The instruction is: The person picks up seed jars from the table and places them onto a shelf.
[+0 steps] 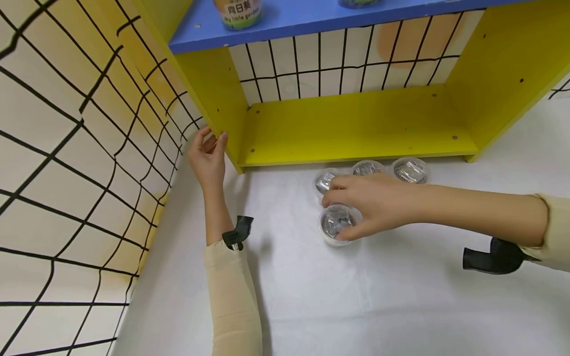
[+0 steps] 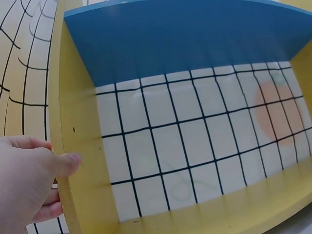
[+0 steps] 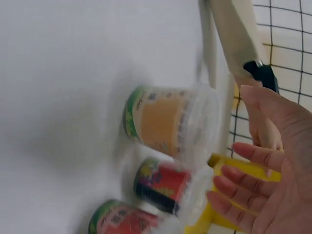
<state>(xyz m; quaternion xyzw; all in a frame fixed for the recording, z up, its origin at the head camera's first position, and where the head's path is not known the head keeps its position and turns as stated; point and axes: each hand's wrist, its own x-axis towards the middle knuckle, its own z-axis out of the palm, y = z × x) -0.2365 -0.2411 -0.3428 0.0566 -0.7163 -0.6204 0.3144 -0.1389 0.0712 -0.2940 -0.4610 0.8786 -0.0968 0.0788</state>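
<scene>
My left hand pinches the front edge of the shelf's yellow side panel, thumb on the inner face and fingers on the outer. Over a clear-lidded plastic cup, my right hand reaches with thumb and fingers spread. In the right wrist view this cup has an orange and green label, and the fingers stand apart from its lid. Beside it are a cup with a red and dark label and another red-labelled cup. Part of the group is hidden behind the right hand.
The yellow shelf unit stands at the back of the white tabletop. Its blue upper board carries a labelled cup. Two more lidded cups, one of them a clear-lidded cup, sit by its front edge. A black wire grid rises at left.
</scene>
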